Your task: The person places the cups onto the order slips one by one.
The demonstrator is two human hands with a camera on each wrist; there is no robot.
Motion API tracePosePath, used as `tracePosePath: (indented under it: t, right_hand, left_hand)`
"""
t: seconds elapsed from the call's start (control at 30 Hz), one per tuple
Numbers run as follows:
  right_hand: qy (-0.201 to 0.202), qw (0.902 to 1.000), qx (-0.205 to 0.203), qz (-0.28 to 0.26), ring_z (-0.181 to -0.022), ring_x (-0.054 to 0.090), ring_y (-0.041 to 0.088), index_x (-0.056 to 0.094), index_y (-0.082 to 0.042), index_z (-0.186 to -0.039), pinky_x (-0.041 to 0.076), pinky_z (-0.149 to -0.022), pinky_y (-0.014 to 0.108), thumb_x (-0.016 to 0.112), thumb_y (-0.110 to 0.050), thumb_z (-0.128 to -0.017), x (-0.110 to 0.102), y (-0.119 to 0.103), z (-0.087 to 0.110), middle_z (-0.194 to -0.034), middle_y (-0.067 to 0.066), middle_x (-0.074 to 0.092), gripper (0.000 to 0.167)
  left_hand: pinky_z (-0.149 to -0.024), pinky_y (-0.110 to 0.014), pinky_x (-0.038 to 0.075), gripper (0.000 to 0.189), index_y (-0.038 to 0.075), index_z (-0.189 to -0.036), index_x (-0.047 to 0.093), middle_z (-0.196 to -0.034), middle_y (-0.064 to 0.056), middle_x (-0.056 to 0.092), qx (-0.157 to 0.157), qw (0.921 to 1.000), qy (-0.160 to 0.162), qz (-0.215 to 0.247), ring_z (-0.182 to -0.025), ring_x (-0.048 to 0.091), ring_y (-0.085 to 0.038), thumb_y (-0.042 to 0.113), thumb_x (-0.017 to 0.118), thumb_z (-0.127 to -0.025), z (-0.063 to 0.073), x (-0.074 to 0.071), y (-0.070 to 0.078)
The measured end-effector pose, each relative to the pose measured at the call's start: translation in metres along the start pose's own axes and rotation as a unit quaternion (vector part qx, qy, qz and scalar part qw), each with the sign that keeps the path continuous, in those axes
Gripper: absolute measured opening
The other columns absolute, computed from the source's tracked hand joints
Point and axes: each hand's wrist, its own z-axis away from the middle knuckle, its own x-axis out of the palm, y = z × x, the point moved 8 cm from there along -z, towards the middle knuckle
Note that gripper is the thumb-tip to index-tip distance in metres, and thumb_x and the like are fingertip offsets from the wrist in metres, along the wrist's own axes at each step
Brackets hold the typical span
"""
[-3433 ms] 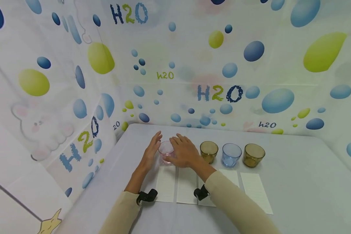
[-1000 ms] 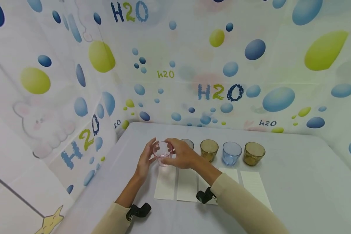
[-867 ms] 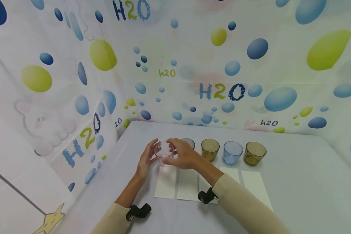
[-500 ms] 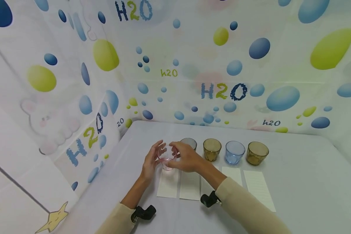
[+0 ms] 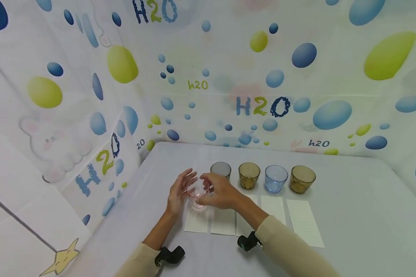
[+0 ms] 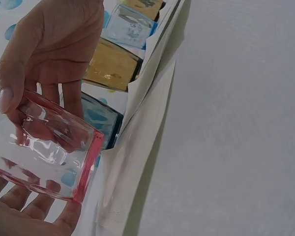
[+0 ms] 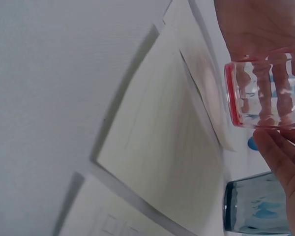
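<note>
nearest, the leftmost paper slip (image 5: pixel 196 224) runs toward the person from the pink glass tumbler (image 5: pixel 197 191); whether they touch i cannot tell, but the base could drag it by catching its edge. the left hand (image 5: pixel 176 195) curls round the tumbler's left side; the right hand (image 5: pixel 222 192) pinches its right, thumb nearer. beyond, rightward, the grey glass tumbler (image 5: pixel 220 169) risks a knuckle knock.

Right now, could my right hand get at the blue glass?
Probably not: your right hand is holding the pink glass. Once freed, it likely could, as only a paper slip lies in front of the blue glass.
</note>
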Motion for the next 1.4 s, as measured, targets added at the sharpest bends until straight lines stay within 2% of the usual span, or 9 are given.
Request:
tracePosePath:
  t: [0.23,0.43,0.6,0.77,1.07,1.17,1.3,1.4]
  right_hand:
    - [-0.005,0.9999,0.005,-0.015,-0.102,0.063,0.019,0.054,-0.001,-0.135,0.057,-0.086,0.028,0.081,-0.035,-0.081,0.008,0.000,0.003,-0.112,0.010,0.066,0.070]
    - [-0.004,0.9996,-0.009,-0.028,-0.100,0.064,0.021,0.055,-0.001,-0.133,0.056,-0.082,0.021,0.084,-0.032,-0.078,0.013,-0.001,0.004,-0.109,0.011,0.066,0.069]
    - [-0.009,0.9997,-0.015,-0.020,-0.097,0.061,0.019,0.058,-0.004,-0.128,0.055,-0.079,0.023,0.084,-0.033,-0.076,0.016,-0.002,0.006,-0.105,0.008,0.065,0.065]
    - [-0.011,0.9998,-0.004,-0.016,-0.095,0.059,0.016,0.059,-0.006,-0.129,0.054,-0.077,0.024,0.083,-0.033,-0.075,0.018,-0.003,0.008,-0.102,0.007,0.064,0.065]
    - [-0.017,0.9996,-0.003,-0.024,-0.099,0.062,0.019,0.060,-0.007,-0.127,0.055,-0.080,0.020,0.084,-0.033,-0.077,0.020,-0.002,0.008,-0.104,0.008,0.066,0.061]
    - [-0.028,0.9992,0.011,-0.024,-0.097,0.063,0.016,0.058,-0.006,-0.130,0.055,-0.080,0.021,0.085,-0.036,-0.077,0.019,-0.002,0.009,-0.105,0.008,0.067,0.067]
    - [-0.050,0.9980,0.037,-0.012,-0.094,0.062,0.013,0.051,-0.003,-0.139,0.054,-0.081,0.027,0.090,-0.042,-0.074,0.017,0.000,0.011,-0.107,0.008,0.069,0.085]
    - [-0.058,0.9973,0.046,-0.005,-0.099,0.063,0.014,0.047,-0.003,-0.145,0.055,-0.086,0.030,0.092,-0.045,-0.070,0.018,0.002,0.012,-0.112,0.008,0.070,0.097]
  left_hand:
    - [-0.113,-0.062,0.033,0.059,0.000,-0.151,0.037,-0.152,-0.024,0.045,-0.006,0.9999,0.004,0.014,-0.138,0.042,-0.045,0.035,0.013,-0.110,0.004,-0.001,-0.006]
    - [-0.113,-0.063,0.033,0.059,-0.004,-0.150,0.035,-0.151,-0.028,0.043,-0.007,0.9997,-0.001,0.021,-0.137,0.044,-0.043,0.033,0.014,-0.110,0.007,0.000,-0.009]
    - [-0.112,-0.063,0.033,0.060,-0.004,-0.150,0.035,-0.151,-0.029,0.042,-0.010,0.9998,-0.005,0.017,-0.137,0.046,-0.039,0.034,0.014,-0.109,0.009,0.001,-0.011]
    - [-0.113,-0.059,0.035,0.058,-0.003,-0.150,0.036,-0.152,-0.032,0.039,-0.013,0.9995,-0.009,0.027,-0.137,0.045,-0.038,0.032,0.016,-0.108,0.012,0.001,-0.011]
    - [-0.115,-0.064,0.031,0.057,-0.004,-0.150,0.034,-0.154,-0.032,0.036,-0.008,0.9994,-0.016,0.028,-0.140,0.042,-0.042,0.030,0.021,-0.106,0.014,0.002,-0.009]
    - [-0.115,-0.064,0.031,0.057,-0.007,-0.149,0.034,-0.152,-0.033,0.038,-0.010,0.9994,-0.010,0.031,-0.140,0.040,-0.045,0.028,0.023,-0.106,0.013,0.000,-0.010]
    - [-0.114,-0.067,0.029,0.056,-0.009,-0.148,0.035,-0.151,-0.036,0.037,-0.009,0.9996,-0.006,0.027,-0.140,0.037,-0.049,0.027,0.024,-0.106,0.013,-0.001,-0.011]
    - [-0.113,-0.070,0.029,0.055,-0.008,-0.147,0.036,-0.150,-0.037,0.037,-0.010,0.9997,-0.005,0.021,-0.140,0.038,-0.050,0.027,0.025,-0.106,0.012,-0.002,-0.012]
